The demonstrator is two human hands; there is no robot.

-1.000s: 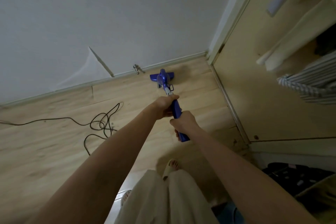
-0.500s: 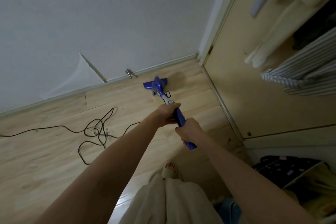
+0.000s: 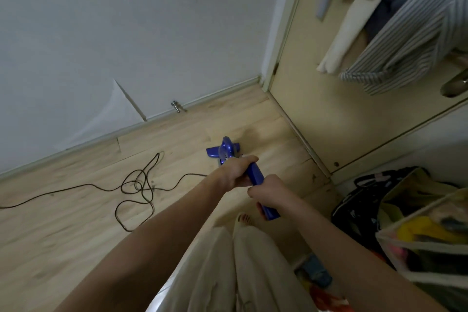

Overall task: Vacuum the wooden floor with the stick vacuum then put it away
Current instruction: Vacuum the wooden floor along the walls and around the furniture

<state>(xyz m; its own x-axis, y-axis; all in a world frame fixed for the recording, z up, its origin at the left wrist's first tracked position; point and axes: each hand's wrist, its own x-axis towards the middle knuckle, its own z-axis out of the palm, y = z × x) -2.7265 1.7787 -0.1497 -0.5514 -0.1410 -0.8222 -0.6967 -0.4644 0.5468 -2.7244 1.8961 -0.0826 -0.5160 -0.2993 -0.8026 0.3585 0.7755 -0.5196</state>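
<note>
A blue stick vacuum (image 3: 255, 175) slants from my hands down to the light wooden floor (image 3: 76, 223). Its blue floor head (image 3: 224, 151) lies flat on the boards, a little in front of my hands. My left hand (image 3: 236, 172) grips the upper shaft, higher up the stick. My right hand (image 3: 268, 191) grips the blue handle just behind it, and the handle's end sticks out below that fist. Most of the shaft is hidden by my hands.
A dark power cord (image 3: 136, 185) lies in loose loops on the floor to the left. A white wall (image 3: 126, 33) with peeling paper and a door stop (image 3: 176, 106) stands ahead. A beige door (image 3: 316, 109), hanging clothes (image 3: 405, 33) and bags (image 3: 374, 200) fill the right side.
The vacuum head has been pulled back from the wall's skirting toward me. Both hands kept their grip and moved back with it.
</note>
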